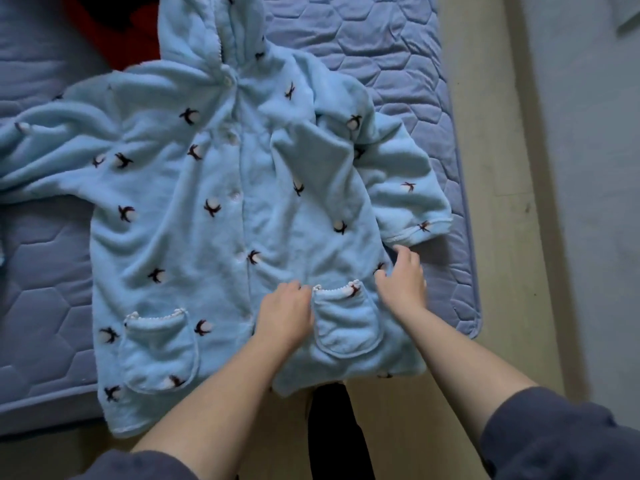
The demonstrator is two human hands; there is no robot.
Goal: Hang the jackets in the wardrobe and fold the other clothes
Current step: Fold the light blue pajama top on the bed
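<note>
Head view: both hands are working the near right part of a hooded fleece jacket (221, 209) that is lying buttoned and face-up on the bed (381, 39), its hem hanging over the near edge.
The right hand (401, 282) is gripping the jacket's right side edge just below the sleeve cuff (419, 226). The left hand (284, 313) is curling its fingers into the fleece beside the right pocket (346, 320), though whether it is pinching is unclear. The fabric is looking soft, light and limp, likely bunching easily, so edges and shoulder seams are probably offering the best hold.
</note>
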